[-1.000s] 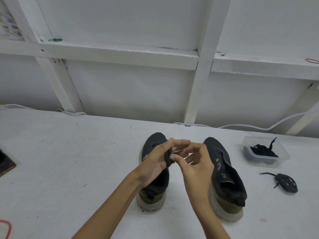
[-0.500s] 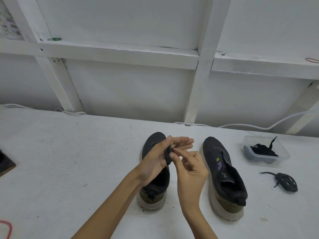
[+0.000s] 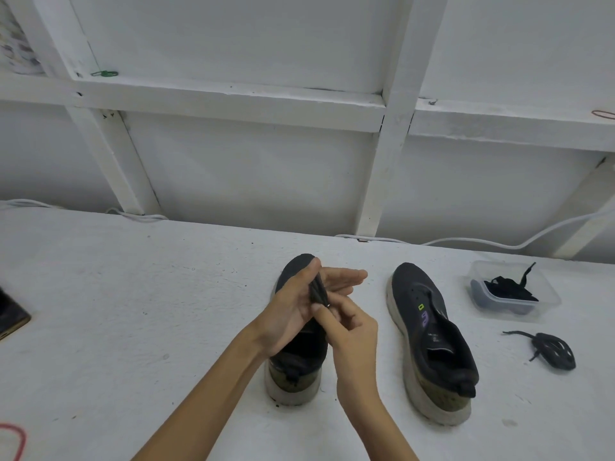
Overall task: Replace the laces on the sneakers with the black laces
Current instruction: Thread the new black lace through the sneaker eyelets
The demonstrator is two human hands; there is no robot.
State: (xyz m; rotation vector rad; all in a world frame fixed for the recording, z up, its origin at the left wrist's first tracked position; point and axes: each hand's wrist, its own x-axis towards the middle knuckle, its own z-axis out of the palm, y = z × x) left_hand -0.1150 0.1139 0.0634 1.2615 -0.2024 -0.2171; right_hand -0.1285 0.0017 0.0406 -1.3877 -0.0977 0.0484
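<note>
While the left hand [image 3: 290, 306] pinches a black lace bundle [image 3: 318, 291], the right hand [image 3: 353, 332] pinches its lower end. Both hover over one sneaker [image 3: 294, 377].

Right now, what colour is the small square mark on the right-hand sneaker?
Yellow-green square mark, seen best in the head view.

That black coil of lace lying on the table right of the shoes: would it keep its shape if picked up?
Probably not. The coiled lace looks soft: its loose ends trail limply on the table, so it would likely sag and unwind. Being thin cord, it seems light. It lies flat, so it should not roll.
</note>
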